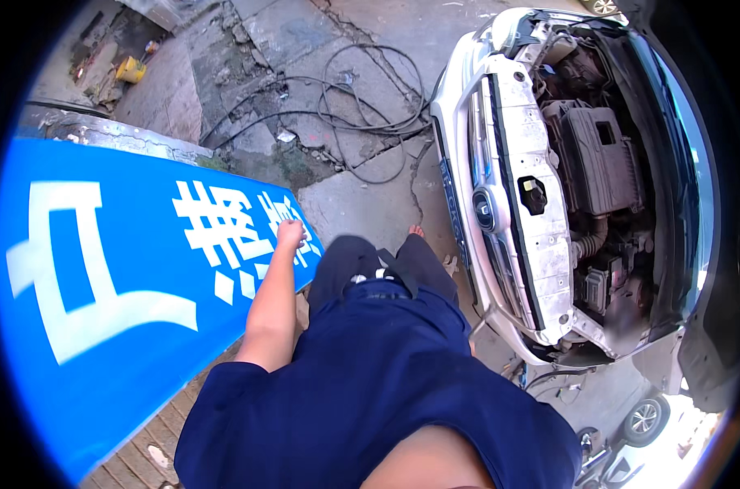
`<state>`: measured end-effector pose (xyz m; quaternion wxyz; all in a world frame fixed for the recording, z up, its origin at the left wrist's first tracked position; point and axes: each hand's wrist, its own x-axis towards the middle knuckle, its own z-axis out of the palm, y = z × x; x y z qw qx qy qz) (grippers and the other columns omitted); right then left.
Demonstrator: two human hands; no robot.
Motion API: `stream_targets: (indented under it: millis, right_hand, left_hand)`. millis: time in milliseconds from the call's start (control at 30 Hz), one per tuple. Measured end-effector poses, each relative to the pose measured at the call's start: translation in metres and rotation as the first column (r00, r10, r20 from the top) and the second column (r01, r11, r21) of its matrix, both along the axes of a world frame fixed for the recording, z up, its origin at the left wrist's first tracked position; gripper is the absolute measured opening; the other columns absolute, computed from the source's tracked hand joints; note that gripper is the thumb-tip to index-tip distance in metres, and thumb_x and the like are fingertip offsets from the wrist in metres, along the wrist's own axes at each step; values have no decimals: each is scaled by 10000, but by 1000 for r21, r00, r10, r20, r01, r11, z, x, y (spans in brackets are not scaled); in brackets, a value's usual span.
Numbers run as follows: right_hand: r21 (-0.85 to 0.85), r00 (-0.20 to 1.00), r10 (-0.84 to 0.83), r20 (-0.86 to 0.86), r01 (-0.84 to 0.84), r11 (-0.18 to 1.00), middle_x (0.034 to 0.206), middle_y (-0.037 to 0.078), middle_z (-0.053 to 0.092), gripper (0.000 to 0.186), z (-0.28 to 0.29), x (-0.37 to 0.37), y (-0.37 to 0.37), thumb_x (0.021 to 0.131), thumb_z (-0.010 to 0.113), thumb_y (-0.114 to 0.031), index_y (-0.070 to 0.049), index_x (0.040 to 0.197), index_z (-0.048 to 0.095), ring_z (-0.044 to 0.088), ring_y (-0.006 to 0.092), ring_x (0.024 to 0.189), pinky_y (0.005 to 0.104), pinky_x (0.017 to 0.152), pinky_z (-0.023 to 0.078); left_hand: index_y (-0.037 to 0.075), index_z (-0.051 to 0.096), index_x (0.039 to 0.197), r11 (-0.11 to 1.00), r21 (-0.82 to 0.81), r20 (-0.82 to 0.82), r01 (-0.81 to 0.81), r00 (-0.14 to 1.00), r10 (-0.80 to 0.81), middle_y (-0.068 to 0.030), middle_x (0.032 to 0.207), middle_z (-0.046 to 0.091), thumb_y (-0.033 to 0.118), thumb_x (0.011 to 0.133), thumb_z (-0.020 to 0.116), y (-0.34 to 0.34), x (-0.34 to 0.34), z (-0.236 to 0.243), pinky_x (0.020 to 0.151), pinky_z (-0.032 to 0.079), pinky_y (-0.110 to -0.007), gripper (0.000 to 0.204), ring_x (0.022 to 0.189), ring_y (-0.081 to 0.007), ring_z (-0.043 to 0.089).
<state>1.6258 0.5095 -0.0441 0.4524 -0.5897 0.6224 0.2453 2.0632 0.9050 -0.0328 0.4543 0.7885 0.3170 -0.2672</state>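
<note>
Blue signboard (140,236) stretches beneath the curled left hand (290,234).

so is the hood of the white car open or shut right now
Open: the engine bay of the white car lies uncovered, its dark machinery in plain view.

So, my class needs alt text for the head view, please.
A curled left hand shows against a blue sign with white characters; to the right, a white car has its engine bay exposed. A black hose or cable lies looped on cracked concrete.
</note>
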Motion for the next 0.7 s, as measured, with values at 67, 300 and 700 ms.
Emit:
stream_targets:
  millis: [67,300,700]
  right_hand:
    - [8,999,33,8,-33,999,631,115,567,427,18,84,-29,893,615,-373,33,762,613,562,222,551,390,515,423]
    - [-6,974,-93,207,96,995,499,40,467,399,3,346,-95,922,594,-312,-70,615,509,441,171,411,351,429,339]
    - [-203,978,-118,170,152,967,631,62,571,411,11,646,-70,863,661,-398,-24,704,598,527,164,589,362,586,441]
  left_hand:
    - [-17,576,1020,996,52,-46,-68,996,71,-112,835,643,173,867,527,15,22,3,487,487,-351,249,669,-211,647]
    - [-20,570,1006,944,103,-377,-314,866,330,-165,822,613,158,850,512,41,63,-43,633,497,-448,244,692,-268,619]
    - [72,512,1105,973,-192,-167,-127,981,95,-130,909,618,240,888,530,-4,626,-46,550,490,-383,274,675,-238,619]
